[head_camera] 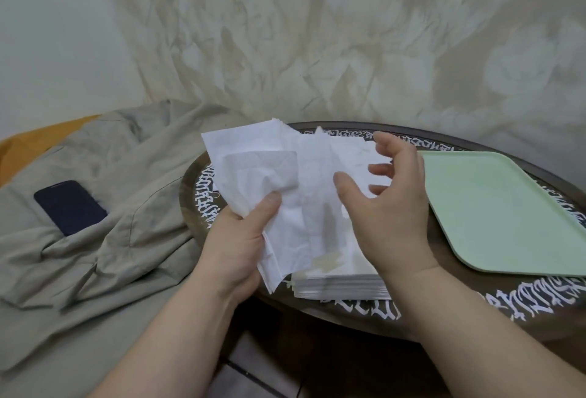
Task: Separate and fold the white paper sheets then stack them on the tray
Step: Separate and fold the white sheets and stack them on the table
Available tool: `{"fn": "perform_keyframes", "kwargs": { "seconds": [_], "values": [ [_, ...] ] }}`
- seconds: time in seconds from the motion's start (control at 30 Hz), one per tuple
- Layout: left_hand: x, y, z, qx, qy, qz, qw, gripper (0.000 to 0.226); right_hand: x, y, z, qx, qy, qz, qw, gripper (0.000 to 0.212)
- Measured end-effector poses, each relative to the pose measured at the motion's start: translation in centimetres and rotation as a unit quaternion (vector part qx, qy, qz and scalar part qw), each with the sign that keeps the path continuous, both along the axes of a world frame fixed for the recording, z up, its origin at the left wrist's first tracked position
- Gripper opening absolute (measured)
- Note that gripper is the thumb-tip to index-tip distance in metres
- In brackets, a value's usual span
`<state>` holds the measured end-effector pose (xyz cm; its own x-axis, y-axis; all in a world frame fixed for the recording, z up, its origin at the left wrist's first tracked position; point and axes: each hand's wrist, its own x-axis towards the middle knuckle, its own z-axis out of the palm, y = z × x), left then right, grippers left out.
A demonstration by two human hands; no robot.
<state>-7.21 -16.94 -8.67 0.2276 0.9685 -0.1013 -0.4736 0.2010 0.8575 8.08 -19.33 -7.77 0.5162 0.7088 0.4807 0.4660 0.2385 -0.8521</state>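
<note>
My left hand (244, 239) grips a bunch of thin white paper sheets (266, 169) lifted above the round table, thumb pressed on their front. The sheets fan upward and to the left. My right hand (390, 201) hovers just right of them with fingers spread and loosely curled, holding nothing; its thumb lies near a hanging sheet. Under both hands a stack of white sheets (342, 283) rests on the table. The pale green tray (494, 207) lies to the right with nothing on it.
The round dark table (444, 309) has white lettering around its rim. To the left, a beige cloth (104, 207) covers a surface, with a dark blue phone (69, 207) lying on it. A crumpled pale sheet hangs behind.
</note>
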Motion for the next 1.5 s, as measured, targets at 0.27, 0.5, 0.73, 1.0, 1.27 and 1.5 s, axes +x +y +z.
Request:
{"fn": "perform_keyframes", "kwargs": {
  "seconds": [0.27, 0.5, 0.73, 1.0, 1.27, 1.5],
  "values": [
    [-0.3, -0.2, 0.2, -0.006, -0.020, 0.002, 1.000, 0.035, 1.3, 0.2, -0.3, -0.142, 0.298, 0.038, 0.943, 0.023],
    [-0.3, 0.0, 0.0, -0.014, -0.016, 0.003, 1.000, 0.029, 1.4, 0.3, 0.0, -0.087, 0.395, 0.104, 0.909, 0.036],
    [-0.1, 0.1, -0.1, -0.021, -0.007, 0.016, 1.000, 0.025, 1.2, -0.1, 0.8, -0.047, 0.389, 0.177, 0.903, 0.022],
    [-0.1, 0.1, 0.0, -0.029, -0.007, 0.019, 0.999, 0.031, 1.0, 0.2, -0.1, -0.123, 0.378, 0.217, 0.891, 0.012],
    [-0.2, 0.4, 0.1, 0.026, 0.077, 0.144, 0.986, 0.014, 3.6, -0.3, 1.6, -0.041, 0.098, -0.125, 0.986, 0.011],
    [1.4, -0.9, 0.4, 0.020, 0.077, 0.049, 0.996, 0.019, -1.2, -1.0, 0.6, -0.187, 0.083, 0.226, 0.952, 0.033]
  ]
}}
